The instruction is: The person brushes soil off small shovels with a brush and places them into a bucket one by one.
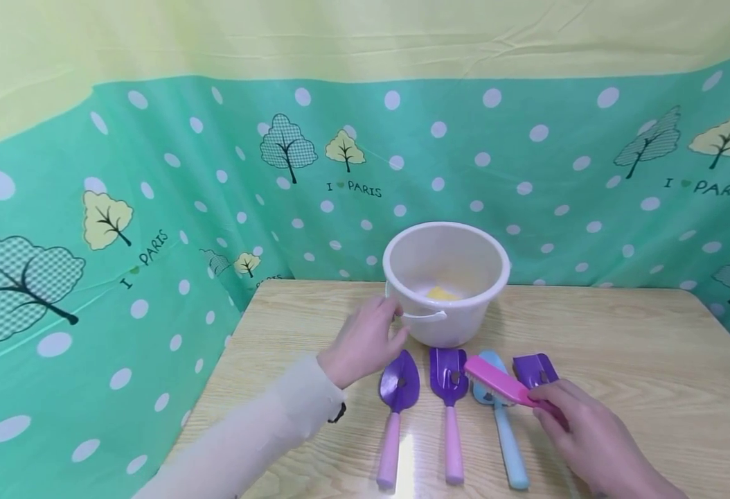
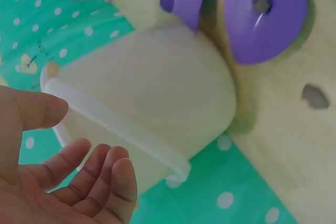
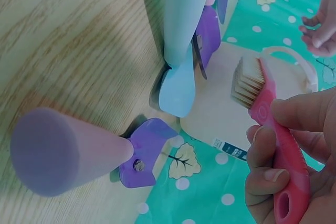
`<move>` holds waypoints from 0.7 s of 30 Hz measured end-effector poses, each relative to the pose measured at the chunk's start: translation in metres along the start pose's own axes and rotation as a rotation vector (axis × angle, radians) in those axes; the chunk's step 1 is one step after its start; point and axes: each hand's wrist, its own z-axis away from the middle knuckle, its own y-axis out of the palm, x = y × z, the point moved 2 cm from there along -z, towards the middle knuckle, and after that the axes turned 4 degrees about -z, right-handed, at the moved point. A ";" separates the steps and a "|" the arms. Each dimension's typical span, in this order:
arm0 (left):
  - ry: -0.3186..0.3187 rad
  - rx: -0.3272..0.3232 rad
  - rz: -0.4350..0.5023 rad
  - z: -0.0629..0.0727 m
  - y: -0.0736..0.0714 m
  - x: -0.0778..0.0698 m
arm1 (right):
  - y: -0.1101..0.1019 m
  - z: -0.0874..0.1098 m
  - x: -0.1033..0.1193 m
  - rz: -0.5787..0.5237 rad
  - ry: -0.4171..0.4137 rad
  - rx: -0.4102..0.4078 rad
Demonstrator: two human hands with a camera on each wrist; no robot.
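A white bucket (image 1: 446, 322) stands upright near the back of the table, its handle (image 1: 426, 317) hanging down at the front. Something yellow (image 1: 442, 294) lies inside. My left hand (image 1: 365, 339) is at the bucket's left front, beside the handle. Thumb and fingers are apart and loosely bent in the left wrist view, with nothing held; whether they touch the bucket I cannot tell. My right hand (image 1: 595, 430) grips the handle of a pink brush (image 1: 496, 380). Its pale bristles (image 3: 248, 83) show in the right wrist view. The brush is above the blue and right-hand purple tools.
In front of the bucket lie a purple pointed trowel (image 1: 400, 388), a purple scoop (image 1: 448, 374) and a light blue tool (image 1: 508, 436). Another purple-headed tool (image 1: 535, 369) lies partly under my right hand. Green dotted cloth (image 1: 340, 235) hangs behind the wooden table (image 1: 620, 333).
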 end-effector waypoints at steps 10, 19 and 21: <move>-0.047 0.081 0.037 0.031 0.020 0.004 | 0.000 0.001 0.000 0.005 -0.013 -0.018; -0.083 0.154 0.081 0.050 0.037 0.001 | 0.002 0.002 -0.003 -0.005 -0.017 -0.016; -0.089 0.166 0.090 0.055 0.041 0.000 | 0.002 0.002 -0.003 -0.005 -0.016 -0.015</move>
